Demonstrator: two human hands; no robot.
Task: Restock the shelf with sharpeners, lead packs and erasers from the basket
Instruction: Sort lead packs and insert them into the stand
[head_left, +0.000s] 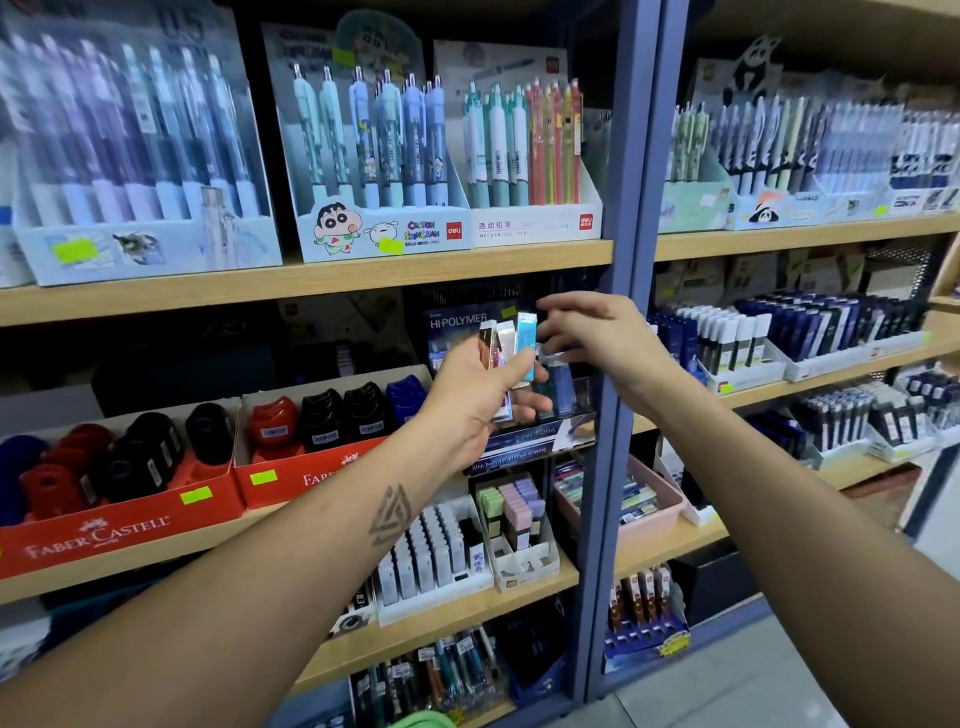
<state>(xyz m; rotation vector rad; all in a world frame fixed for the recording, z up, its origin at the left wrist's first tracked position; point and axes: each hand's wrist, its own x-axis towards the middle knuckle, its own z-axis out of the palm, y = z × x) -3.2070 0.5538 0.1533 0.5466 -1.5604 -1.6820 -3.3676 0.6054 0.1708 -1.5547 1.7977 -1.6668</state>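
Lead packs (511, 345) in left hand (475, 402), lower ends hidden by fingers.

Bare forearms; triangular tattoo (390, 515), perhaps interlaced.

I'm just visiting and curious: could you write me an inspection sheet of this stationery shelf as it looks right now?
Surface: light wooden shelves on a blue metal upright.
Job's things: slim lead packs, brown, white and turquoise, fanned out; red and black plastic sharpeners in red cardboard trays; pastel erasers in a white box.
Clutter: pen display boxes on the shelf above.
Grippers: left hand grips the packs; right hand reaches to them, fingers curled.
Cables: nothing seen.
Surroundings: more stocked shelves to the right; grey floor.
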